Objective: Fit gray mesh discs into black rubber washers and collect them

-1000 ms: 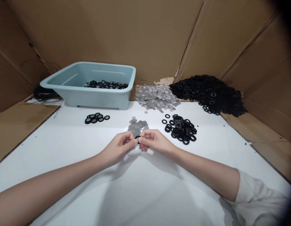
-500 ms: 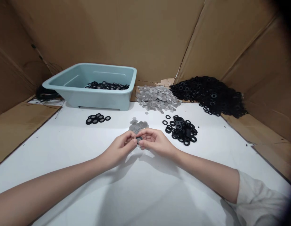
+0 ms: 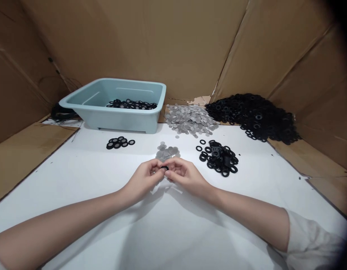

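My left hand (image 3: 144, 178) and my right hand (image 3: 184, 175) meet fingertip to fingertip over the white table (image 3: 78, 176), both pinching one small black ring (image 3: 165, 168). Just beyond the fingers lies a small heap of grey mesh discs (image 3: 167, 151). To the right of my right hand sits a small pile of black rings (image 3: 220, 157). A few finished rings with grey centres (image 3: 119, 142) lie to the left.
A pale blue tub (image 3: 117, 105) with several black rings stands at the back left. A big heap of grey discs (image 3: 190, 119) and a large mound of black rings (image 3: 256, 116) lie at the back. Cardboard walls (image 3: 176, 41) enclose the table.
Both hands stay together on the ring, fingers shifting slightly. The view has tilted a little, so everything sits slightly lower and further right in the picture.
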The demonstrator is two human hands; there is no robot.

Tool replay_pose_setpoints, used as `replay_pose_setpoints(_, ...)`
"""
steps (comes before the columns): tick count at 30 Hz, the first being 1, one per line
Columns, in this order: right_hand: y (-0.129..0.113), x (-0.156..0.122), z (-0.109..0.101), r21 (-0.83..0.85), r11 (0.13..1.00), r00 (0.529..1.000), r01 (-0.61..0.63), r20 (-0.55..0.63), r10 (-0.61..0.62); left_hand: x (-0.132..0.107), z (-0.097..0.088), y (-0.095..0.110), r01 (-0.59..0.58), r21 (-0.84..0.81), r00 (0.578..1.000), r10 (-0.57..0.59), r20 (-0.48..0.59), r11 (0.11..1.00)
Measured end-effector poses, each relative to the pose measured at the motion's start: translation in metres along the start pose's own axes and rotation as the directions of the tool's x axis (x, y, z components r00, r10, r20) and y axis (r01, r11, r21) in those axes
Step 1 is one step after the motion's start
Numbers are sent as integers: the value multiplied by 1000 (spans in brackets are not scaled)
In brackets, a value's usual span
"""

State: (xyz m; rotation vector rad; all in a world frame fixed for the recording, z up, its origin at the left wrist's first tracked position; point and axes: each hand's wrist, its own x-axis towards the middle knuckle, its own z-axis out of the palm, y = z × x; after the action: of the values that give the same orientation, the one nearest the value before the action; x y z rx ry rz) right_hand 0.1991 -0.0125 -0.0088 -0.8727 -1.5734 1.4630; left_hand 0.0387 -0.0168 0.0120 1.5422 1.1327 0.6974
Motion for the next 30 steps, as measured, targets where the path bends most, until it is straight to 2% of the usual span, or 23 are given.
replay_pose_setpoints(3,-1,-1,-3,-86,996,996,34,84,-27,-1,0,-1,-15,42,1000,14,22,999)
replay_pose_setpoints(7,-6,-1,-7,-284,951,988,124,123,-92,-1,0,-3,-42,258,999,38,20,965)
replay_pose_setpoints(8,-6,-1,-7,-277,953,989,125,112,-97,-1,0,-3,-43,265,999,40,16,963)
replay_pose_setpoints(10,-6,-1,-7,-161,983,993,90,95,-75,-2,0,-2,-28,194,1000,26,12,981)
replay_pose_setpoints(12,-5,0,-7,-2,1000,992,21,126,-21,-3,0,0,7,91,1000,-9,23,996)
replay_pose_setpoints(14,-3,1,-7,78,996,983,-44,180,30,-4,0,2,24,64,999,-26,28,998)
replay_pose_setpoints(17,-2,2,-7,70,995,983,-68,177,55,-4,1,3,-6,140,1000,5,8,990)
replay_pose_setpoints(20,-5,2,-6,63,997,993,-47,111,40,-3,2,2,-32,211,999,30,11,977)
replay_pose_setpoints(24,-8,2,-6,-10,1000,994,1,110,0,-3,3,-1,-44,327,999,41,16,944)
replay_pose_setpoints(27,-8,3,-6,-60,998,995,34,100,-28,-4,2,-1,-57,260,998,60,-2,964)
replay_pose_setpoints(30,-8,2,-6,-78,997,987,25,158,-13,-5,2,-2,-51,205,999,51,5,977)
